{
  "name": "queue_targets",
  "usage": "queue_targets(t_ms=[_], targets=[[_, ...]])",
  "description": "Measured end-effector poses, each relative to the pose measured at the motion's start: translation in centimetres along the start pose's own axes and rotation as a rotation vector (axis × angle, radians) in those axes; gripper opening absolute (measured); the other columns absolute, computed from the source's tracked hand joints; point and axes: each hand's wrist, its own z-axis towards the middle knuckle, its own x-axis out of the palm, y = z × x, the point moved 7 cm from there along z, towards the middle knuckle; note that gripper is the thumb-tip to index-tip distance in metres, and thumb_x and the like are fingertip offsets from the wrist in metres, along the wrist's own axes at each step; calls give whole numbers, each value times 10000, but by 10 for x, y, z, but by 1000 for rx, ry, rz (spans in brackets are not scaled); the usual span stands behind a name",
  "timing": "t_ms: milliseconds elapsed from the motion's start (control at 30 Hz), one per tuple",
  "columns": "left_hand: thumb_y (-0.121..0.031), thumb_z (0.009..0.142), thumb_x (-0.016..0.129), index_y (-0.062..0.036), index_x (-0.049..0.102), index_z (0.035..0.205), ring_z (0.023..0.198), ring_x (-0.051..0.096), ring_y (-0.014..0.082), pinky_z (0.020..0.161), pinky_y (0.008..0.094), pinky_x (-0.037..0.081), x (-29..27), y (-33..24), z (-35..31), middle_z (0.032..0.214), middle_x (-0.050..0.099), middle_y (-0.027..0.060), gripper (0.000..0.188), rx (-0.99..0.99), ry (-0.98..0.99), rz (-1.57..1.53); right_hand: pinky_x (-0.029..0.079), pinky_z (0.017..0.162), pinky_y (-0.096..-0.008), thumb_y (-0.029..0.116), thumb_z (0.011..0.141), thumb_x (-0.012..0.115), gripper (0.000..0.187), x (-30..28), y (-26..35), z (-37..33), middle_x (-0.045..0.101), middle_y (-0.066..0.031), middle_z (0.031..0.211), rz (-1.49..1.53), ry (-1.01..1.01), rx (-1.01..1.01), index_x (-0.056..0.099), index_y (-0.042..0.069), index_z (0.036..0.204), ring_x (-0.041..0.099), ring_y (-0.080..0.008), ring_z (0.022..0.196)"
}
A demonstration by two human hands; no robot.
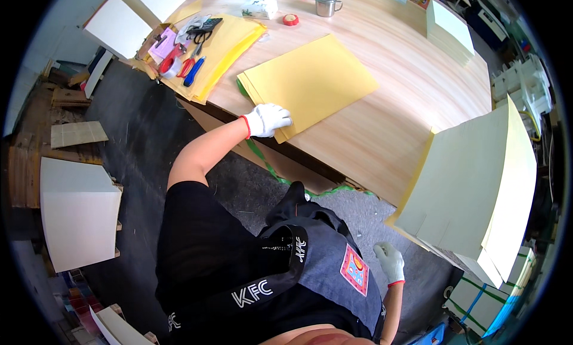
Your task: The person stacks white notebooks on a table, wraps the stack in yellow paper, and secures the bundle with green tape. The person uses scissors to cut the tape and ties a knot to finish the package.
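Observation:
My left hand [268, 119], in a white knit glove with a red cuff, is at the near left corner of a small stack of yellow paper sheets [316, 82]. Its fingers are closed on the sheets' edge, and the lower sheets fan out slightly there. A bit of green shows under the stack's left side. My right hand [390, 261], gloved the same way, hangs low beside my body, away from the table. Its fingers look loosely curled, with nothing visible in them. Nearest to it stands a tall stack of white sheets [459, 184] with yellow edges.
The wooden table [388, 130] holds yellow sheets at left with tape [171, 67], a blue cutter [194, 71], scissors [200, 41] and a calculator [210, 25]. Farther back are a red tape roll [290, 19], a metal cup [326, 5] and a white stack [449, 32]. Another white stack [77, 214] stands at left.

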Motion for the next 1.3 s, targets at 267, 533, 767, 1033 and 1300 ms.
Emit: queue_targets(t_ms=[267,533,767,1033,1300], targets=[[-93,638,682,-150,585,1035,1005,584,254,831,377,504,16,7,1,1100,571,35,413,45,-25,14,513,735,-379,386,856,606,317,4,21,1,694,-150,876,-60,11,-61,682,102,975,683,-295,843],[-209,699,701,-154,594,1033,984,594,261,798,375,506,11,8,25,1089,575,47,355,-20,3,-10,513,759,-372,381,866,596,328,5,46,8,695,-151,892,14,8,-127,678,94,1001,682,-289,860],[-165,690,681,-134,589,1014,944,602,286,800,397,498,9,0,29,1049,573,75,338,34,42,60,510,738,-363,373,864,598,322,-5,90,20,694,-130,884,77,-45,-241,673,92,1002,678,-277,843],[-164,778,602,-142,603,891,810,637,273,696,398,510,-52,-14,63,863,628,71,115,-20,-62,18,502,775,-372,380,851,620,376,-33,144,17,681,-123,980,197,-114,-374,638,76,1071,656,-282,879],[-147,757,633,-157,614,887,802,650,247,693,342,513,-281,-171,20,862,662,44,132,394,20,-199,304,1076,-504,262,546,846,922,-138,258,-72,475,-155,1363,-36,-824,-898,438,51,1346,410,-394,1280]])
